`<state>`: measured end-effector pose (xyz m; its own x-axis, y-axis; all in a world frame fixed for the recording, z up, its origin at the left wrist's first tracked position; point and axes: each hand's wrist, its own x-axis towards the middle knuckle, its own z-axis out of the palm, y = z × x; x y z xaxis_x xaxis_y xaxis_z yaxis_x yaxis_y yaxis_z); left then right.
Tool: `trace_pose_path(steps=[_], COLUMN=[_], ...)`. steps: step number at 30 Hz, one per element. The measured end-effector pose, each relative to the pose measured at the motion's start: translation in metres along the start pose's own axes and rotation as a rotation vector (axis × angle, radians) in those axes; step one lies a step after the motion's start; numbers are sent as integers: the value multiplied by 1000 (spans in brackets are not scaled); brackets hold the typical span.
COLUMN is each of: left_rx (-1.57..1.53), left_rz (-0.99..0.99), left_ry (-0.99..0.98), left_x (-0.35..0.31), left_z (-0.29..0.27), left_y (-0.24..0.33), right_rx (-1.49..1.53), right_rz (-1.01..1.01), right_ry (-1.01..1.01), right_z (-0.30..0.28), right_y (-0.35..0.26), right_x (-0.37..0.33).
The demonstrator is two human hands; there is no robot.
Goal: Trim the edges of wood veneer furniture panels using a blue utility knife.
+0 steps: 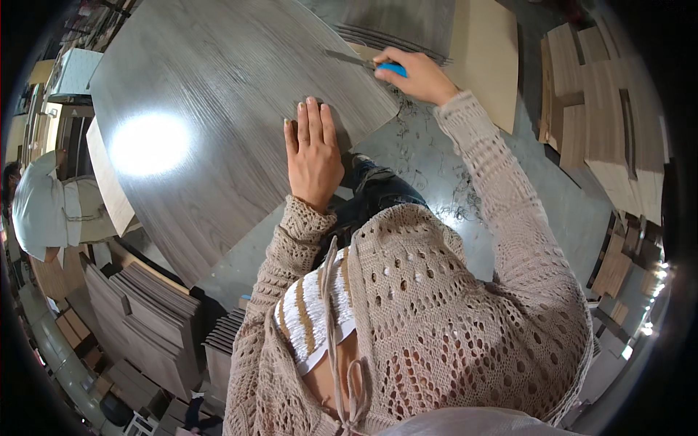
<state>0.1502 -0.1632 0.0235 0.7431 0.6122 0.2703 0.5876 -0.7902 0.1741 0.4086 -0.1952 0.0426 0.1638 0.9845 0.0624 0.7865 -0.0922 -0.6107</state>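
Grey wood-grain laminate sheet [211, 123], big and flat, lies on the grey concrete floor [429, 152], and the person leans right over it. Left hand [314, 149] sits flat with fingers spread near the sheet's lower right edge, so that grip is open, just pressing down. My guess is it's there to pin the sheet so it doesn't skate around while the blade works.

Right hand [416, 73] is closed around a blue-handled utility knife [367, 64], whose thin blade points left along the sheet's upper right edge. Holding it low and angled like that looks like the way to run the edge along the border. Can't tell how deep the tip sits.

Curly dark shavings [451, 196] are scattered on the floor by the knees. A tan board [487, 51] lies beyond the knife hand, with stacks of light wooden planks [611, 109] off to the right and stacks of grey panels [145, 320] at lower left. Another person in a white shirt [40, 211] is at the far left.
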Motion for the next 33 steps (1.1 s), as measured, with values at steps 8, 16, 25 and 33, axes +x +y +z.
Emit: trace_pose_path(steps=[8,16,25,33], left_rx=[58,29,52,24], left_rz=[-56,-65,-67,-98], left_ry=[-37,-72,-181,-190], left_x=[0,2,5,9], left_z=[-3,0,-12,-8], left_y=[1,3,7,7], right_rx=[16,-189,-275,-297], right_rz=[-55,-149,-197,-219], right_ry=[-18,132,132,134], right_z=[-15,-6,-10,11], right_y=[-15,21,10,28], right_x=[-76,-26,19,119])
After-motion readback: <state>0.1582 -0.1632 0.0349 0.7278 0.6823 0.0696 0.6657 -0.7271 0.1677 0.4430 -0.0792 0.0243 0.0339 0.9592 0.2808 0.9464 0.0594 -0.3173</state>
